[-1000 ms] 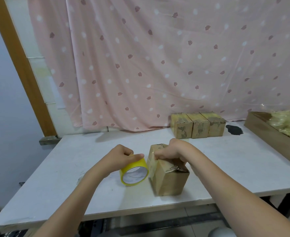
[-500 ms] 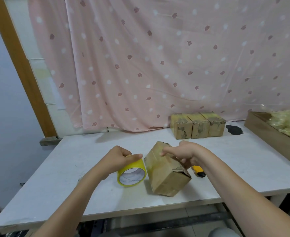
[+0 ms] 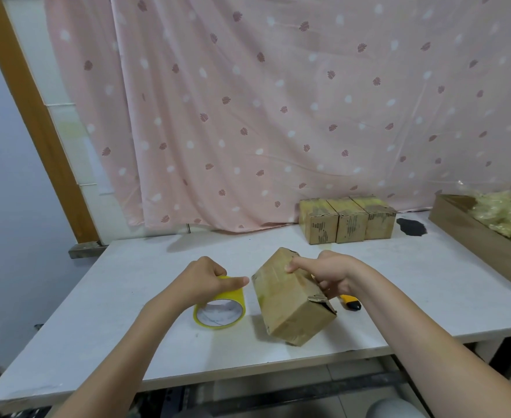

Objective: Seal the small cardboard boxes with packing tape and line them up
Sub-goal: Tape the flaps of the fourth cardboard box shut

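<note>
The fingers [image 3: 236, 281] of the left hand [image 3: 206, 277] are curled round the yellow tape roll [image 3: 219, 309], thumb pinched along its top edge; the roll is held just above the tabletop [image 3: 414, 285], close beside the box. The fingers of the right hand [image 3: 328, 274] are wrapped over the upper edge of the small cardboard box [image 3: 290, 300], which is tilted onto one corner. Taping appears to be in hand. Next, the box is probably to be steadied while tape is drawn across its seam. A yellow knife [image 3: 350, 303] lies behind it. Three sealed boxes [image 3: 347, 221] are lined up touching, well back by the curtain [image 3: 278, 101].
</note>
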Tool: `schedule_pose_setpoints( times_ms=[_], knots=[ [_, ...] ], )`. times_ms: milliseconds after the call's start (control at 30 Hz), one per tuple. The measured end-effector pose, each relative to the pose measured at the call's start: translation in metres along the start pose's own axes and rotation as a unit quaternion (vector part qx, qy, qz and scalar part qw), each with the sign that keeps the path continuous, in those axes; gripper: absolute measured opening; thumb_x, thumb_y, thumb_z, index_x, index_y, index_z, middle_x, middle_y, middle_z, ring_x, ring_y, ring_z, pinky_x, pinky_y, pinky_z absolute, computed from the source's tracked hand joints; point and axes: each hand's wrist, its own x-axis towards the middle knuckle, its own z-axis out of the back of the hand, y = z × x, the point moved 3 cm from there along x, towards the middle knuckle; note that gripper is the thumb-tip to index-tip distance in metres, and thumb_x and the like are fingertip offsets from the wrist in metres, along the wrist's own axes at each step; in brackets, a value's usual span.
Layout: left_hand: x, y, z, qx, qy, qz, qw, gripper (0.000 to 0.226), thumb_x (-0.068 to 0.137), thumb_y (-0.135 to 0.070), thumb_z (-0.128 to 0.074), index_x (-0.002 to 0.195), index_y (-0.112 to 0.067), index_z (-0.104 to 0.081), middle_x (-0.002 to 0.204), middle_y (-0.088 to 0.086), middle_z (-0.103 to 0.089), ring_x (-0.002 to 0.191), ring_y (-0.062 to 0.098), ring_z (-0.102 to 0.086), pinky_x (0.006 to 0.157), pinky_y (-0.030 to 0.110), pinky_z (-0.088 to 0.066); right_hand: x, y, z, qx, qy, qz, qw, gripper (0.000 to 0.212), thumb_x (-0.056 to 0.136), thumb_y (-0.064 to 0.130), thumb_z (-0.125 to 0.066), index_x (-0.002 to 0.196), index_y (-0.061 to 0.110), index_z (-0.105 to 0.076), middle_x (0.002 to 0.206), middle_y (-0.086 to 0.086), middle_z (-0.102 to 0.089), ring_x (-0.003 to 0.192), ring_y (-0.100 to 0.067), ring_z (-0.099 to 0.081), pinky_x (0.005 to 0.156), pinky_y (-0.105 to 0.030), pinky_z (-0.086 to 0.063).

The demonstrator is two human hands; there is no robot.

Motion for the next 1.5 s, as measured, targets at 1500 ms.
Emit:
schedule_pose_setpoints(
  times_ms=[1500],
  knots=[
    [0.002,-0.012,-0.036,-0.084,0.05,-0.019,0.995,0.057,0.097,-0.06,-0.048,0.063,-0.021,-0.024,0.051,-0.009,-0.026,0.058,0.014,-0.023,0.054,0.029,-0.016,-0.023,0.04,-0.047,-0.405,-0.023,-0.004,0.914,0.075,0.094,0.06,-0.048,0.142,0.003,-0.04,0.145,-0.015,-0.046,0.129,-0.031,-0.048,0.099,-0.032,-0.04]
  ],
)
